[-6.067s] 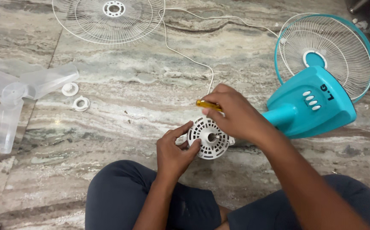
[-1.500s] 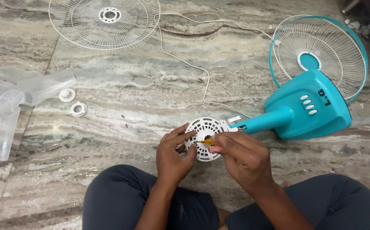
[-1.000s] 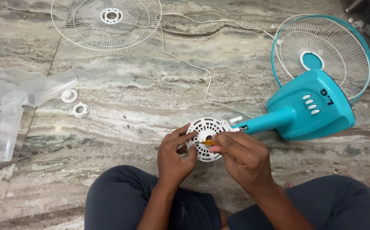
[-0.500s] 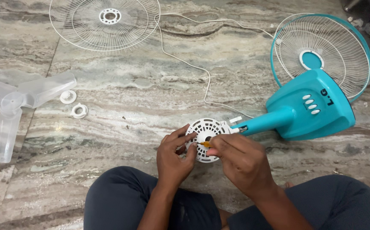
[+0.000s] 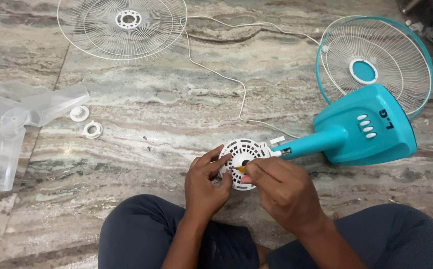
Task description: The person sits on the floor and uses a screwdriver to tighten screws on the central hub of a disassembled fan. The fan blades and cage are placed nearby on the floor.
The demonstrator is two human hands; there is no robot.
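Down on the marble floor (image 5: 176, 104), just in front of the person's crossed legs, the left hand (image 5: 204, 182) has its fingers spread around the edge of a white slotted disc (image 5: 241, 152) and steadies it. The right hand (image 5: 281, 192) is closed on a small yellow tool (image 5: 240, 169), pinched between thumb and fingers, its tip at the dark hole in the disc's centre. The right knuckles cover the lower right part of the disc.

The disc sits at the end of a teal stem that runs off to a teal fan body (image 5: 363, 127) with white buttons, lying on its side. Behind it a round wire guard with a teal rim (image 5: 376, 60) rests flat. A white cord (image 5: 216, 74) snakes between them. At the top lies a white wire grille (image 5: 121, 25). Well to the left, a clear plastic fan blade (image 5: 12, 124), with two small white rings (image 5: 86, 122) just beside it.
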